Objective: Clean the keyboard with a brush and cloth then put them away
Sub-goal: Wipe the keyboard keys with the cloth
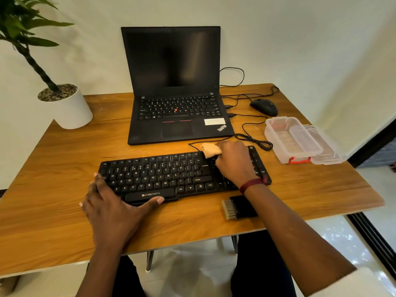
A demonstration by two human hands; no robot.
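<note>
One view only, head camera, looking down on the wooden table (64,159). I see the black keyboard (158,176) lying flat near the front edge, below the open laptop (175,86). My left hand (113,209) lies spread and empty on its lower-left corner, thumb along the front edge, pinning it. My right hand (233,161) is closed around the bunched tan cloth (211,150), pressed on the keys at the upper right. Brush (237,207) rests on the table just below the keyboard, partly under my right forearm. Clear storage box (293,140) stands open at right, lid beside it. Judgement: cloth soft, light, needs a full-fist hold; keyboard light, may slide unless held; brush stiff, take it by the black handle
</note>
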